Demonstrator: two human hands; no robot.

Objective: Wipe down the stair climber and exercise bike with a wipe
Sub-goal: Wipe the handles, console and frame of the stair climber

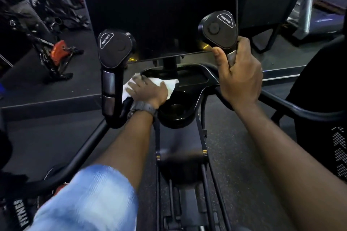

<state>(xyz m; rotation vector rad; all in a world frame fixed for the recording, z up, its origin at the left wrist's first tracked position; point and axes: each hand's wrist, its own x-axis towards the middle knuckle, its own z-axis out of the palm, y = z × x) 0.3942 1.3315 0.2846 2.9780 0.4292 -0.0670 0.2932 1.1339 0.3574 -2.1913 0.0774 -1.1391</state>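
Left hand point(148, 90) presses the white wipe point(170, 85) flat-fingered on the exercise bike point(195, 80) console tray; right hand point(239, 73) grips its right handle point(218, 30). Behind the bike, dark rubber floor point(244, 137), possibly mirrors.

Black console tray point(191, 78) carries 1 white wipe point(170, 84); 1 cup well point(174, 108) sunk just below it.
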